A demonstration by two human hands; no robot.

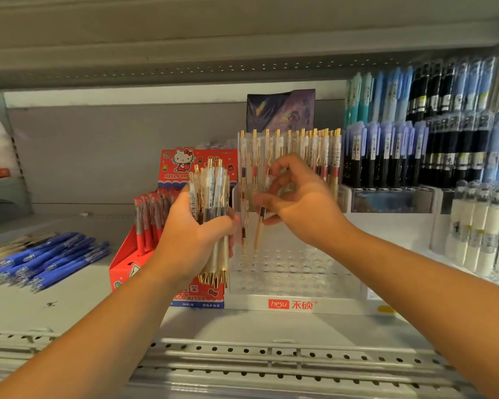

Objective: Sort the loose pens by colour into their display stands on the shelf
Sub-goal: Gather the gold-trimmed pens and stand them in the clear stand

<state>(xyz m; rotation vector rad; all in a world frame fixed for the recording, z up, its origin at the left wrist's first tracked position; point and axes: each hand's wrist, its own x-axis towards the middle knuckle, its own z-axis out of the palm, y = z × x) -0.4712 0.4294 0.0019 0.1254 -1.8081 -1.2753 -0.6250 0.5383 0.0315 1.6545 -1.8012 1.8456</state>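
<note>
One pearl-white pen with a gold tip (258, 234): pinched at its upper barrel by the right hand (303, 203), tip down over the front-left holes of the clear perforated acrylic display stand (294, 266), which sits mid-way along the grey metal shelf (69, 306) near its front edge.

Left hand (196, 240): wrapped round a bundle of matching gold-clipped pens (211, 191), just left of the stand.

Handling: keep the pen upright, centre its tip over one vacant hole, lower straight, release only once seated.

Loose blue pens (49, 257): left end of the shelf, apparently awaiting sorting.

Stationery shop, metal shelf (69, 309), branded pen disp. stand (323, 304), Hello Kitty box (182, 164)
</note>
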